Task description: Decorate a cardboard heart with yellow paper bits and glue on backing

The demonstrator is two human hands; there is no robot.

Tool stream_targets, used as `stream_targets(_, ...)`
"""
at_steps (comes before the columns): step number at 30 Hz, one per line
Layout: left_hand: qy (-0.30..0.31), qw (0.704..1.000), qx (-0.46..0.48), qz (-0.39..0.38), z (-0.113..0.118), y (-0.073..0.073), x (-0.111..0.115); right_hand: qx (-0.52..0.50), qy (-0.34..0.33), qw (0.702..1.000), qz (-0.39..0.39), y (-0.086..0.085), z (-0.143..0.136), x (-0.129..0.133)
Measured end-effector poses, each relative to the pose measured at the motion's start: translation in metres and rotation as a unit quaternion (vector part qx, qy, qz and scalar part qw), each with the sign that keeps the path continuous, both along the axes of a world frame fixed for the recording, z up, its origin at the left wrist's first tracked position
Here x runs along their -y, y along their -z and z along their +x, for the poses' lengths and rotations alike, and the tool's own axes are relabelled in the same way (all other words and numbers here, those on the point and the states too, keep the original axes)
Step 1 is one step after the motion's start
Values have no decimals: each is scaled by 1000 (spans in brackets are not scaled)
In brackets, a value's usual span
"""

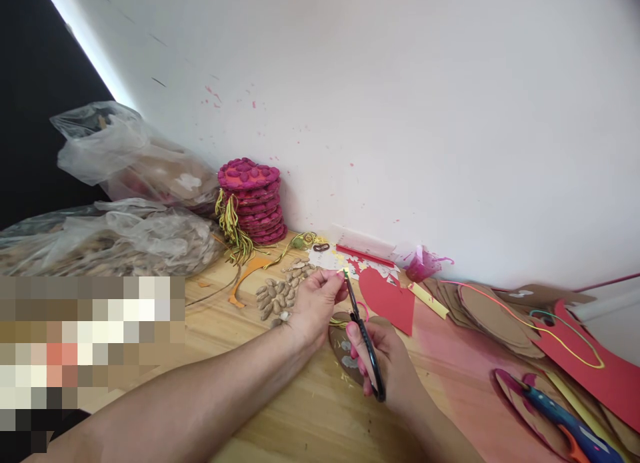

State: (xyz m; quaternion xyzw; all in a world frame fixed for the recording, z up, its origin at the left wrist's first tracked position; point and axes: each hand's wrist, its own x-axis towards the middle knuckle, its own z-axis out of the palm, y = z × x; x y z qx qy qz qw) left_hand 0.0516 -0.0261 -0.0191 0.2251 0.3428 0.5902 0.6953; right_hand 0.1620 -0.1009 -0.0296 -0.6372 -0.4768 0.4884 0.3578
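My left hand (320, 302) pinches a small pale yellow piece (343, 272) between thumb and fingertips. Black-handled scissors (367, 346) are in my right hand (383, 360), their blade tips meeting the yellow piece. Below the hands lies a brown cardboard disc (343, 350) with grey glue patches, partly hidden by my right hand and the scissors. Small yellow scraps (346, 378) lie at its lower edge. Unshelled peanuts (275, 298) sit in a group just left of my left hand. Red paper (385, 298) lies beyond my right hand.
A stack of magenta discs (253, 200) with yellow-green tassels stands by the wall. Plastic bags (150, 236) fill the left. Cardboard discs (487, 316), red sheets (590, 356) and a blue-and-orange tool (570, 416) lie right. A magenta-stained cup (421, 263) touches the wall.
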Motion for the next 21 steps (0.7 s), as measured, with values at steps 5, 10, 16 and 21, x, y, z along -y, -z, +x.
stream_targets(5,0,1000,1,-1,0,-1,0,-9,0,1000,2,-2,-2,1)
stream_targets(10,1,1000,6,0,-1,-1,0,3,-3,1000,6,-1,0,2)
stream_targets(16,0,1000,3,-1,-1,0,-1,8,-20,1000,22,2,4,1)
stream_targets(21,2,1000,1,1,-1,0,-1,-4,-18,1000,14,3,5,2)
